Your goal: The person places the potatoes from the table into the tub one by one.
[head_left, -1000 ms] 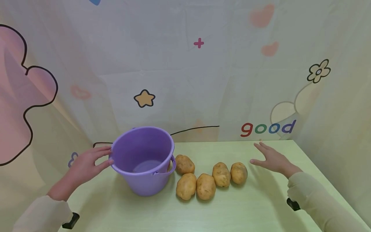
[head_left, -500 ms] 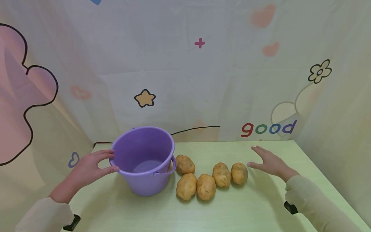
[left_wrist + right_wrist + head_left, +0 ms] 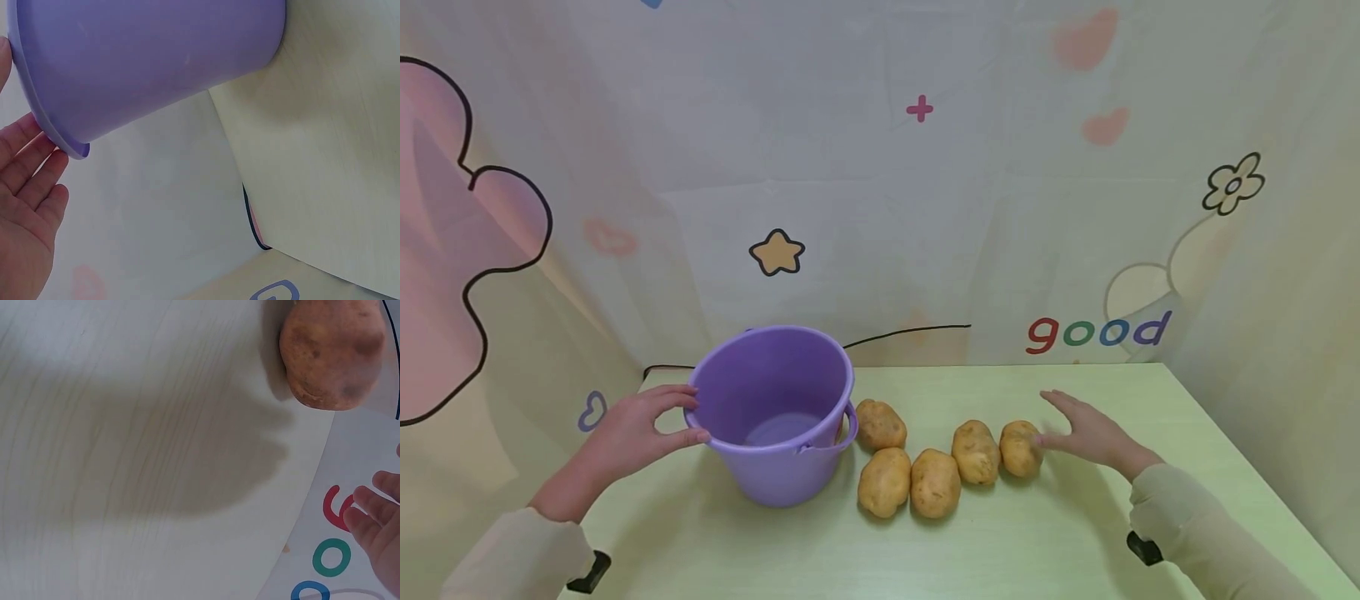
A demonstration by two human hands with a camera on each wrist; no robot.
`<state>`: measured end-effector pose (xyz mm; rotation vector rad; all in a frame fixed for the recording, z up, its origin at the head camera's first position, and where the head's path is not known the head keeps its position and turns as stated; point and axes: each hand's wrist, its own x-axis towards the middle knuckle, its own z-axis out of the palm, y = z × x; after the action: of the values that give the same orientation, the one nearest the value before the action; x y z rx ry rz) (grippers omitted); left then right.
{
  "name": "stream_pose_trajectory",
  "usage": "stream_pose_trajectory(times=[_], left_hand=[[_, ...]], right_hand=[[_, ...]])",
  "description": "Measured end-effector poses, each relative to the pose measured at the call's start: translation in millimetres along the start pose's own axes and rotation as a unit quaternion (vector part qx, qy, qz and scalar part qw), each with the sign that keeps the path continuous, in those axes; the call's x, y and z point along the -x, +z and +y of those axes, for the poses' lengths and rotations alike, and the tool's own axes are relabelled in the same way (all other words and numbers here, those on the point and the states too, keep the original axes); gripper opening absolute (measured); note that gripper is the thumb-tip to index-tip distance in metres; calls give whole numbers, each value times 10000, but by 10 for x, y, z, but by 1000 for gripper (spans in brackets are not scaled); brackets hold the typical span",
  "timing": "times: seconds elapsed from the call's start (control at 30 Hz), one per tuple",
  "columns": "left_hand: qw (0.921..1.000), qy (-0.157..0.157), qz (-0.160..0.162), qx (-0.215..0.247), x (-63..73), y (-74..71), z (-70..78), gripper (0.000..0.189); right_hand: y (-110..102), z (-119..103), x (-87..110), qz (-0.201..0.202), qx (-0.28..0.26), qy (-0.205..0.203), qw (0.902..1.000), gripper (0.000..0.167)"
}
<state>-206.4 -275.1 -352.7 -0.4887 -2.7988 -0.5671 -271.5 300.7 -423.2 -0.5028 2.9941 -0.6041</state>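
Note:
A purple bucket (image 3: 775, 479) stands on the table at left of centre. My left hand (image 3: 628, 433) holds its rim at the left side, thumb nearer me and fingertips over the edge. In the left wrist view the fingers (image 3: 39, 181) meet the rim, and two tips pass behind it. To the bucket's right lie several potatoes (image 3: 935, 483) in a loose cluster. My right hand (image 3: 1093, 432) hovers by the rightmost potato (image 3: 1020, 450), fingers apart and empty. Its thumb overlaps that potato's edge in the head view; in the right wrist view the fingers (image 3: 375, 509) show apart from the potato (image 3: 334, 353).
The bucket's handle (image 3: 831, 446) hangs down on its right side, close to the far-left potato (image 3: 880, 425). Behind the pale table (image 3: 1000, 550) hangs a printed curtain (image 3: 850, 167), which also falls along both sides.
My right hand has moved left and slightly nearer to me, up to the rightmost potato. The left thumb and fingers have come further over the bucket's rim. Bucket and potatoes stay put.

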Motion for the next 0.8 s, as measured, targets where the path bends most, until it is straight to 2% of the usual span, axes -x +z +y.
stream_pose_trajectory(times=[0.4, 0.8], left_hand=[[10000, 2, -21, 70, -1, -8, 6, 55], [10000, 63, 12, 41, -8, 2, 1, 53]], right_hand=[[114, -7, 11, -92, -636, 147, 9978, 92], [208, 15, 37, -378, -1110, 326, 9926, 94]])
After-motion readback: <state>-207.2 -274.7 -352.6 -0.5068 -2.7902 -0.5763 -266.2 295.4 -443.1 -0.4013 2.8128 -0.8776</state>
